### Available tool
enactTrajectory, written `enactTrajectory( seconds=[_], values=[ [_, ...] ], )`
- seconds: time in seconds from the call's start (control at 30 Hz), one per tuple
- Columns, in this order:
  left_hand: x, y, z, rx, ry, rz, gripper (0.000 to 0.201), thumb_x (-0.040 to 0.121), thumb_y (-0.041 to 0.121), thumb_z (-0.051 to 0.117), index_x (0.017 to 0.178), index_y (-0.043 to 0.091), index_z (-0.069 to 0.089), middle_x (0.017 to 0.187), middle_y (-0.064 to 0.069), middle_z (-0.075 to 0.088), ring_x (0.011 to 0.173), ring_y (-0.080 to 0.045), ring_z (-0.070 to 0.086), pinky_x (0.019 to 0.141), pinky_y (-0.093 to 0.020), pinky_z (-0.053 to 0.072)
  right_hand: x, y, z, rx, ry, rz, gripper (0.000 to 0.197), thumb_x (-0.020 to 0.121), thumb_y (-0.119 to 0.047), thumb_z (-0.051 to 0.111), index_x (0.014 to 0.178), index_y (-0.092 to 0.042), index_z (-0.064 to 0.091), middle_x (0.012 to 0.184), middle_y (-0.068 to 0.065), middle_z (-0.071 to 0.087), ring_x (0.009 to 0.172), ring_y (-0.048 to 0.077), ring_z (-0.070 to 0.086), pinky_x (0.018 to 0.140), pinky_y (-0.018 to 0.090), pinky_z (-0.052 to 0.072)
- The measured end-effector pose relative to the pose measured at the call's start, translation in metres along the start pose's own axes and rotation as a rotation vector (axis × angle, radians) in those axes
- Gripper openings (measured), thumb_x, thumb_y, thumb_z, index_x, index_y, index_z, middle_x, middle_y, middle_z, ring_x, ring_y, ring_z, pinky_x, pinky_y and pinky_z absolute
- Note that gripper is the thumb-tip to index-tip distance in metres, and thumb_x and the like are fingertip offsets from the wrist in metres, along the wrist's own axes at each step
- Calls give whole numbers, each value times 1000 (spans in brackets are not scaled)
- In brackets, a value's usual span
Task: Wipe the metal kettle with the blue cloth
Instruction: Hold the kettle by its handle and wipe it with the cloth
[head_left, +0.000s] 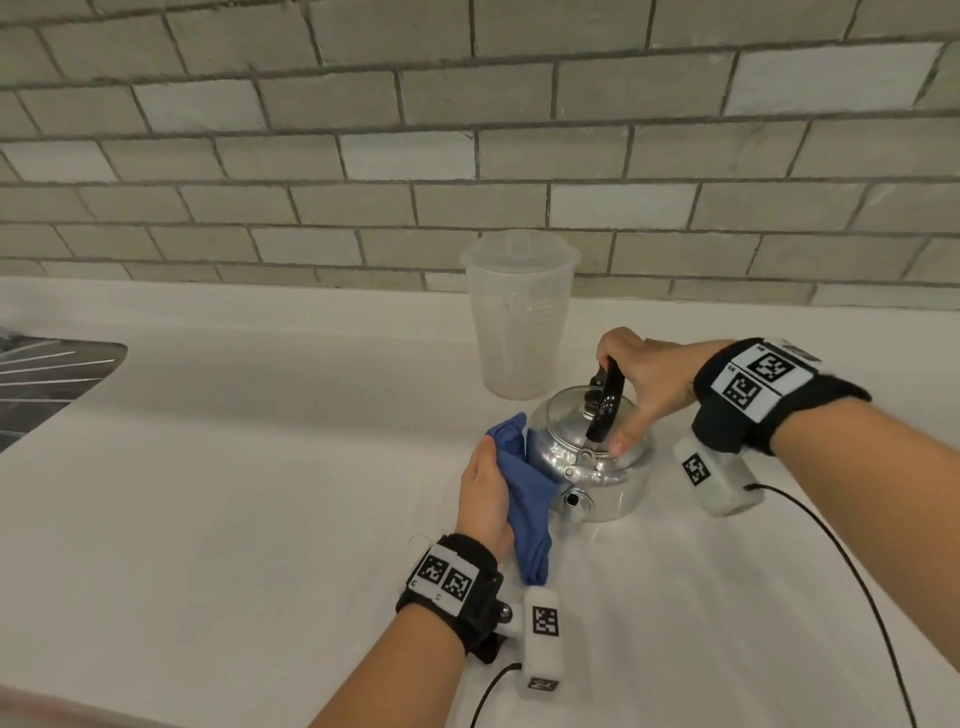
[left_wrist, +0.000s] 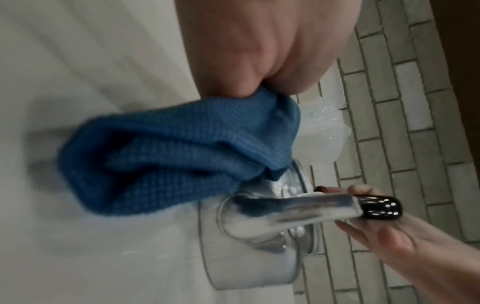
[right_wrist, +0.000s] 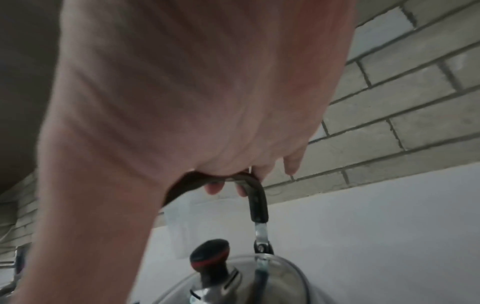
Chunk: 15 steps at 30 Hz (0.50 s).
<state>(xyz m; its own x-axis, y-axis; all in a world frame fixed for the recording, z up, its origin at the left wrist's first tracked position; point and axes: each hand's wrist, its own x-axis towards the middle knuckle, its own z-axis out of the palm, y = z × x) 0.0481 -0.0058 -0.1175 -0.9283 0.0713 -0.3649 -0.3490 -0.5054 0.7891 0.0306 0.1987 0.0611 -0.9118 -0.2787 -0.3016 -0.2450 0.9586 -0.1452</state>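
wiping kettle (head_left: 597, 467) side: my left hand (head_left: 485, 499) grips blue cloth (head_left: 524, 493), right hand (head_left: 644, 384) clamps handle (head_left: 605, 405); next, sweep around body

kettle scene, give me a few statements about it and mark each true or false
1. The left hand holds the blue cloth against the side of the metal kettle. True.
2. The right hand rests flat on the counter. False: its fingers are curled round the kettle's black handle.
3. The kettle's lid is off. False: the lid, with its black knob, sits on the kettle.
4. A clear plastic cup stands behind the kettle, near the tiled wall. True.
5. The cup lies on its side. False: it stands upright.
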Motion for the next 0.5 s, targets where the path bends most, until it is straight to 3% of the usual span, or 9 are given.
enactTrajectory(
  seconds=[0.07, 0.17, 0.23, 0.3, 0.4, 0.5],
  values=[
    [2, 3, 1, -36, -3, 19, 73, 68, 54, 65, 126, 11, 65, 124, -18, 68, 120, -33, 60, 110, -47, 41, 2, 0, 5, -73, 82, -23, 82, 48, -75, 74, 102, -29, 32, 104, -9, 37, 92, 13, 44, 70, 26, 38],
    [7, 9, -2, -58, 8, 73, 50, 94, 44, 51, 129, 10, 61, 124, -16, 65, 118, -31, 59, 111, -43, 39, 7, -5, 20, -163, 325, -33, 80, 52, -86, 59, 96, -23, 40, 94, -6, 42, 86, 15, 41, 70, 26, 29],
    [4, 11, -4, -65, 49, 121, 35, 104, 33, 38, 120, 14, 62, 116, -12, 64, 110, -27, 58, 105, -40, 40, 11, -10, 31, -174, 453, -3, 80, 54, -89, 50, 91, -19, 42, 90, -4, 43, 87, 17, 42, 75, 26, 28],
    [-7, 13, -5, -55, 131, 207, 31, 105, 27, 35, 114, 18, 63, 110, -6, 65, 110, -25, 58, 104, -38, 40, 14, -16, 36, -179, 510, 54, 79, 61, -88, 47, 92, -15, 47, 89, 0, 48, 85, 19, 42, 76, 27, 29],
    [-35, 16, -1, -36, 331, 403, 35, 104, 25, 33, 117, 17, 65, 114, -1, 68, 113, -19, 60, 104, -35, 42, 16, -26, 36, -173, 544, 124, 77, 72, -82, 42, 97, -11, 53, 95, 6, 59, 80, 19, 41, 72, 30, 32],
    [-53, 14, 27, 33, 328, 522, 34, 106, 25, 31, 113, 17, 64, 112, 0, 68, 107, -13, 61, 98, -30, 43, 19, -36, 37, -173, 569, 149, 73, 80, -77, 38, 100, -10, 55, 96, 8, 64, 84, 24, 52, 69, 31, 34]
  ],
)
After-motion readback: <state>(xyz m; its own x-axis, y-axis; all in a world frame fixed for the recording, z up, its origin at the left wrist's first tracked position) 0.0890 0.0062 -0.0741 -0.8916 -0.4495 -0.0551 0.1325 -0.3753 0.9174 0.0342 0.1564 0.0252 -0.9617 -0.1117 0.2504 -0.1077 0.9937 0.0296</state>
